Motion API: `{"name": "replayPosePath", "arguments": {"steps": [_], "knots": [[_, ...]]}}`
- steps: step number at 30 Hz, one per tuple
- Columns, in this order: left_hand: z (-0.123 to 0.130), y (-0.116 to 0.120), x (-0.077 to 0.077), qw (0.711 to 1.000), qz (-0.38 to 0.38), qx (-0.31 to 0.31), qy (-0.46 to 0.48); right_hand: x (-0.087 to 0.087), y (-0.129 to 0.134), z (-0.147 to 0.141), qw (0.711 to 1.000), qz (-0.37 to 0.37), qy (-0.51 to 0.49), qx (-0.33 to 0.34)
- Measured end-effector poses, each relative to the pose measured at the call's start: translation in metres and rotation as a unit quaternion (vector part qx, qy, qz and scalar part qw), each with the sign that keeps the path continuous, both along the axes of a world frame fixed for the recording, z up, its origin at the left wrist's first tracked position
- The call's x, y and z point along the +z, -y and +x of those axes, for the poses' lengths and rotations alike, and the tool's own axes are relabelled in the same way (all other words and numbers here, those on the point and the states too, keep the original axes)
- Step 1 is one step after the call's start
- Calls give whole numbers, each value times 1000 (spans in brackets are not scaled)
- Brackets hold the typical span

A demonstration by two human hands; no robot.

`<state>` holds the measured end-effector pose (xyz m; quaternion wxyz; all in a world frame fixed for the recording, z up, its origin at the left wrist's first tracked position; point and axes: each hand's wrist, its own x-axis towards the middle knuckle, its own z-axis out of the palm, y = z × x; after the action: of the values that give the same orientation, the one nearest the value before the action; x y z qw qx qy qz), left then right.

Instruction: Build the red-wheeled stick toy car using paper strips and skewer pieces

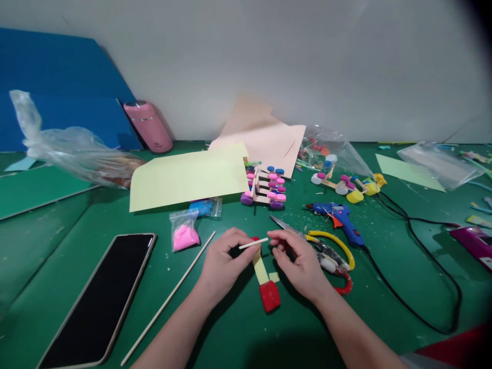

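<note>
My left hand (226, 259) pinches a short pale stick (254, 243) between thumb and fingers. Close to the stick's far end is my right hand (298, 259), its fingers curved and apart with nothing gripped; whether a fingertip touches the stick I cannot tell. Below the hands lies a pale yellow strip (260, 269) with a red block-like piece (270, 296) at its near end. More red shows at the other end, partly hidden by my left hand. A small yellow paper scrap (274, 277) is beside the strip. Left of my hand rests a long thin stick (169, 297).
Scissors (348, 251) lie right of my right hand, with a blue glue gun (338, 218) and its cord beyond. Small wheeled models (265, 189) stand behind the hands. A phone (98, 302), a bag of pink clay (185, 237) and yellow paper (188, 179) are leftward.
</note>
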<state>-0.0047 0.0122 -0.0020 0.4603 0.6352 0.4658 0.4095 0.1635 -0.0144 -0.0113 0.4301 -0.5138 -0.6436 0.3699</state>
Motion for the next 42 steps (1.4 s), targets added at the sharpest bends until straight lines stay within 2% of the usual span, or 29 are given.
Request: {"name": "replayPosePath", "arguments": {"steps": [6, 9, 13, 17, 21, 24, 28, 32, 36, 42], "knots": [[-7, -4, 2, 996, -64, 50, 45, 0, 3, 0, 998, -63, -27, -10], [-8, -3, 4, 994, -76, 55, 53, 2, 4, 0, 991, -125, -29, 27], [-8, -2, 7, 992, -89, 52, 73, 5, 7, -4, 972, -215, -55, 81], [-9, -2, 9, 990, -94, 52, 94, 8, 10, -8, 952, -263, -108, 112], [-8, -1, 10, 988, -97, 46, 106, 7, 12, -11, 920, -325, -166, 143], [-8, 0, 10, 991, -73, 40, 103, 6, 13, -13, 902, -358, -189, 150], [-8, 3, 10, 997, -12, 16, 77, 7, 13, -16, 901, -366, -182, 144], [-8, 5, 9, 998, 29, 0, 64, 10, 12, -17, 925, -331, -146, 120], [-8, 6, 9, 997, 47, -10, 57, 11, 11, -16, 943, -291, -110, 117], [-8, 5, 9, 998, 46, -22, 47, 5, 10, -15, 956, -260, -71, 116]]}}
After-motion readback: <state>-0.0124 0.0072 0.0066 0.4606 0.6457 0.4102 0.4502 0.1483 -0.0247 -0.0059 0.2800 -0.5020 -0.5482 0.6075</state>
